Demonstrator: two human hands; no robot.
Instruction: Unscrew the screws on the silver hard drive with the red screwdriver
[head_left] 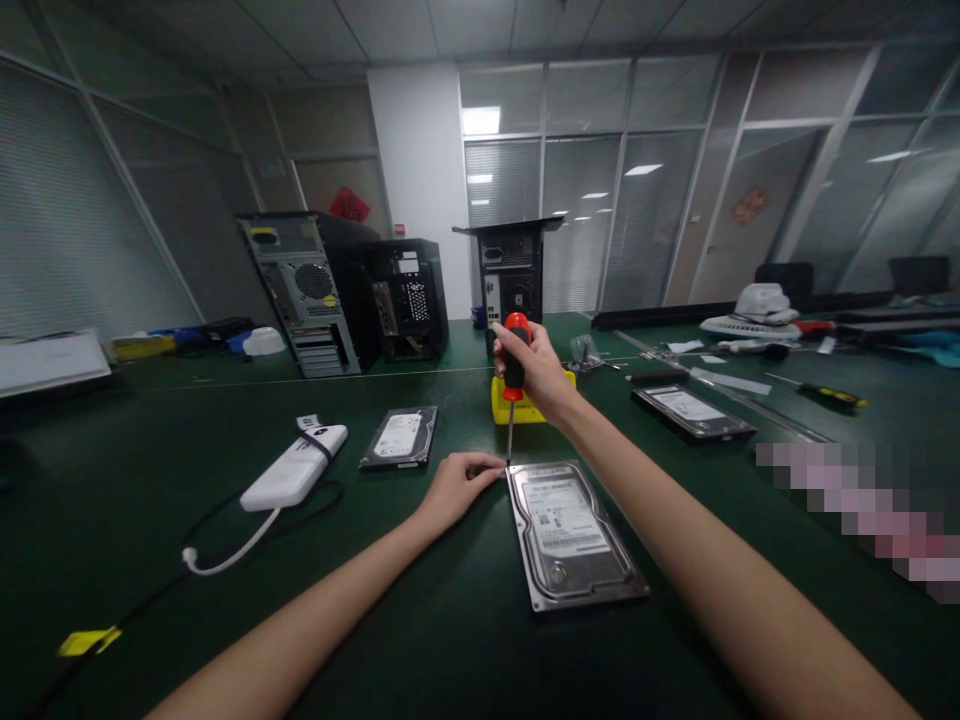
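My right hand [534, 368] is wrapped around the red and black handle of a screwdriver [514, 385]. The screwdriver stands upright, its shaft pointing down to the far left corner of a silver hard drive [566, 535]. That drive lies flat, label up, in front of me. Beside the same corner, my left hand [459, 488] rests on the table with thumb and fingers pinched together near the screwdriver's tip. Whatever is between those fingertips is too small or hidden to make out. Behind the screwdriver sits a yellow holder [496, 402], partly covered by my right hand.
Another hard drive [399, 438] lies left of centre, and one more drive [691, 412] on the right. A white power strip [294, 470] with its cable occupies the left. Computer cases [337, 295] stand at the back. A second screwdriver [829, 396] lies far right.
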